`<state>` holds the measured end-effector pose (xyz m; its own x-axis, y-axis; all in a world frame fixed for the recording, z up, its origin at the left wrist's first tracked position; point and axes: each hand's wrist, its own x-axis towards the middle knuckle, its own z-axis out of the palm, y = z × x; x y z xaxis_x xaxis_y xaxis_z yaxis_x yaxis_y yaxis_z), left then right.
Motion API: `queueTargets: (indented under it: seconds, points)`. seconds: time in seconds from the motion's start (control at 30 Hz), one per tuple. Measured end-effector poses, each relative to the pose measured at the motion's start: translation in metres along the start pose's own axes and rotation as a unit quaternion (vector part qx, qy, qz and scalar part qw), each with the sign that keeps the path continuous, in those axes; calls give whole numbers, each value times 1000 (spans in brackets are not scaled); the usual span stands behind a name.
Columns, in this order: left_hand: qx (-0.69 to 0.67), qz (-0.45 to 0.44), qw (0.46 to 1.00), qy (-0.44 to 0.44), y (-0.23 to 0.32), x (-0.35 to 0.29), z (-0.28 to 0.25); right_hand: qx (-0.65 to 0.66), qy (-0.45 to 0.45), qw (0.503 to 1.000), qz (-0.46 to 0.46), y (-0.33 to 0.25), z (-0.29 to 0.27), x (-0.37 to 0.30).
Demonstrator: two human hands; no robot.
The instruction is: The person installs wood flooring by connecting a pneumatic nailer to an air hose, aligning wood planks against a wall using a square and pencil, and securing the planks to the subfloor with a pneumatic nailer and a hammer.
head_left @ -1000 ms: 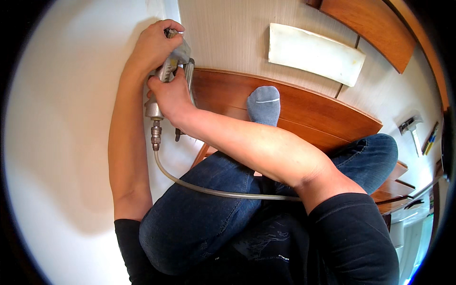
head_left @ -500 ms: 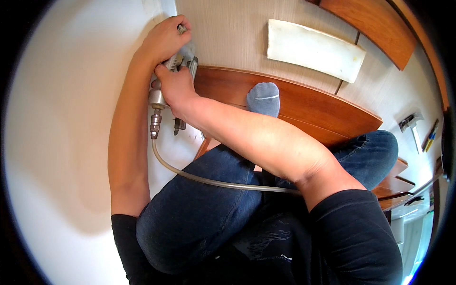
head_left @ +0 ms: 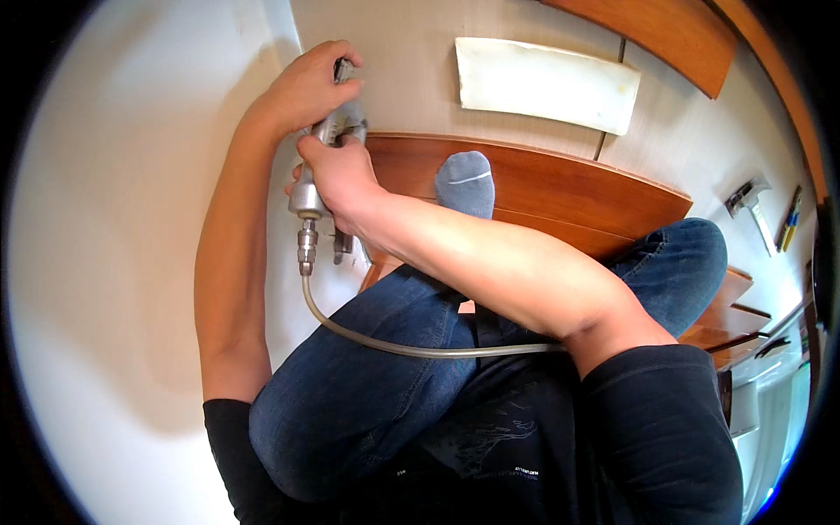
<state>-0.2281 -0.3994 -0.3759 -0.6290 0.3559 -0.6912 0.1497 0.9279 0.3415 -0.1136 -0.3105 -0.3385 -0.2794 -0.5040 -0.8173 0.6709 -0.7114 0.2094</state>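
Against the white wall point(head_left: 114, 227) at upper left, both hands are on a silver pneumatic tool point(head_left: 309, 199), and they cover most of it. The left hand point(head_left: 308, 86) has its fingers curled over the tool's upper end, fingertips partly out of sight; whatever that end touches cannot be made out. The right hand point(head_left: 341, 175) is closed around the middle of the body, most of its fingers hidden beneath. From the lower fitting a clear hose point(head_left: 420, 353) bends across the jeans point(head_left: 350, 385) and is lost behind the right elbow. A reddish-brown plank point(head_left: 560, 197) lies under a grey-socked foot point(head_left: 465, 179), its near side partly hidden by forearm and legs. Beyond it is a pale slab point(head_left: 547, 85), fully visible; another brown board point(head_left: 656, 39) is cut off at the top. At far right lies a hammer point(head_left: 754, 206), and just beside it slim yellow-and-blue tools point(head_left: 790, 219), too small to identify.
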Motion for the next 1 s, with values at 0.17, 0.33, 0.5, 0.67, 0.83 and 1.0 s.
queueTargets:
  seconds: [0.17,0.33,0.5,0.67,0.83,1.0]
  points:
    - [11,-32,999,-1,38,-3,3,-24,-16,999,15,-13,-21,-13]
    - [-6,-42,999,-13,42,1,1,-17,-39,999,-2,-18,-25,-18]
    - [-40,-9,999,-35,74,3,5,-20,-7,1000,-4,-37,-51,-41]
    - [-74,15,996,-39,97,6,12,-43,-16,999,10,-48,-70,-53]
    - [-51,44,997,-31,101,5,15,-16,-29,999,3,-52,-79,-63]
    - [-24,100,994,-23,134,13,32,-52,12,998,-26,-78,-104,-101]
